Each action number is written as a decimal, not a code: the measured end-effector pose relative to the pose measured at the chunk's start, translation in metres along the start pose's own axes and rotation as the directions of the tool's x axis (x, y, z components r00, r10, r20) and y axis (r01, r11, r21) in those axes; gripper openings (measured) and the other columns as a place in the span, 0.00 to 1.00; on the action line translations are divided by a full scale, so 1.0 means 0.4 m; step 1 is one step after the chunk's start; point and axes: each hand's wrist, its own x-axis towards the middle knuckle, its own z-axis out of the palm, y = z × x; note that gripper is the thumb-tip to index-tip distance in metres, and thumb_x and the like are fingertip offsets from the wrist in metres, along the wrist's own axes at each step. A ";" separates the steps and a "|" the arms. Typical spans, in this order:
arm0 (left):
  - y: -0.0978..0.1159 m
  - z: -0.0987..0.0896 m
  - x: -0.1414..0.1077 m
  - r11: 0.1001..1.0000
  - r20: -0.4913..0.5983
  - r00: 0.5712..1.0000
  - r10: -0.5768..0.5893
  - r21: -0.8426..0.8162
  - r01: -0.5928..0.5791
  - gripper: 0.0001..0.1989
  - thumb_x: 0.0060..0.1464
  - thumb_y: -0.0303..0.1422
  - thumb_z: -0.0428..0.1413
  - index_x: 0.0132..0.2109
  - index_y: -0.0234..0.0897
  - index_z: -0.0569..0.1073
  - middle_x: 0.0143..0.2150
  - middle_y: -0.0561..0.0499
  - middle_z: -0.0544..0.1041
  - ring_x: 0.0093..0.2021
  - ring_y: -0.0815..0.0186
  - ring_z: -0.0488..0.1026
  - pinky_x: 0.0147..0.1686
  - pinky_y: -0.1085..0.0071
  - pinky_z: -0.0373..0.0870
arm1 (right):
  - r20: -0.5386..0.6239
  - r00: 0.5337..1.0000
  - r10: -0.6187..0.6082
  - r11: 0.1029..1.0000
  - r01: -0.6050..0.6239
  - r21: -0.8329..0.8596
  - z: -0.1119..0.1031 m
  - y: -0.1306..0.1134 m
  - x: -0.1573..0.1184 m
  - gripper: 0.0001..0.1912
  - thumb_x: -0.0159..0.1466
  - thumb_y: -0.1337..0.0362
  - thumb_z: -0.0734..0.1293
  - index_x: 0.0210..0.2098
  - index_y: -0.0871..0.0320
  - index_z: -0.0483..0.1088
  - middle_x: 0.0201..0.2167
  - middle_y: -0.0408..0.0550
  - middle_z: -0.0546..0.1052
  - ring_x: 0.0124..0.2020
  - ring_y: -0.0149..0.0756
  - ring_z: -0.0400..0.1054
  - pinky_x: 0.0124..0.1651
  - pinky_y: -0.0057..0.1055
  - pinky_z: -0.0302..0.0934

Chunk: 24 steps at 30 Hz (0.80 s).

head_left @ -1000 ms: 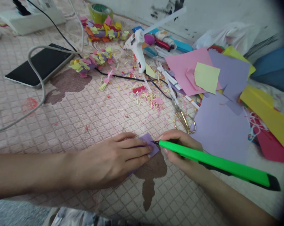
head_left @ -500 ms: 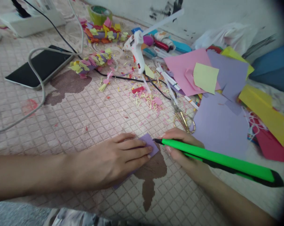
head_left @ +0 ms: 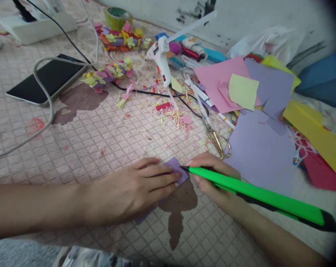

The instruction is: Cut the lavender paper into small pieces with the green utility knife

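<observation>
My left hand [head_left: 134, 189] lies flat over a folded-looking strip of purple paper [head_left: 184, 178], pressing it to the tablecloth. Its fingers are stretched out, and they cover most of the strip; one corner shows past the fingertips and another edge below the palm. In my right hand [head_left: 218, 178] is a green and black utility knife [head_left: 254, 191], gripped near its front end. The knife's dark tip meets the right end of the purple strip, close to my left fingertips. Gold-handled scissors [head_left: 217, 144] lie just beyond my right hand.
A white glue gun [head_left: 162, 61] stands amid paper scraps [head_left: 179, 118]. Purple sheets [head_left: 262, 148], pink and yellow paper lie at right. Farther left are a dark tablet-like device [head_left: 45, 81], paper-flower strips [head_left: 109, 75], tape [head_left: 118, 18], a power strip [head_left: 37, 27] and loose cables.
The knife's tip has shifted slightly left and down onto the paper's end, and its rear end has dropped a little. My left hand stays in place.
</observation>
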 end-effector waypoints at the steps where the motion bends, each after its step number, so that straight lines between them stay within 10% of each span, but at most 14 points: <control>1: 0.000 -0.001 0.000 1.000 -0.005 1.000 -0.001 -0.009 0.001 0.21 0.73 0.27 0.39 0.67 0.30 0.65 0.69 0.45 0.69 0.68 0.59 0.65 0.67 0.59 0.59 | 0.005 1.000 0.001 1.000 -0.001 -0.005 0.000 0.001 0.000 0.09 0.63 0.72 0.66 0.39 0.52 0.75 0.32 0.43 0.79 0.33 0.33 0.76 0.36 0.30 0.71; 24: -0.001 0.000 0.000 1.000 -0.022 1.000 -0.005 -0.022 0.004 0.21 0.73 0.27 0.41 0.67 0.31 0.65 0.69 0.44 0.69 0.69 0.60 0.65 0.68 0.61 0.57 | 0.013 1.000 -0.022 0.999 0.023 -0.049 0.002 0.002 0.004 0.11 0.62 0.73 0.65 0.39 0.52 0.74 0.33 0.42 0.80 0.34 0.32 0.75 0.37 0.29 0.71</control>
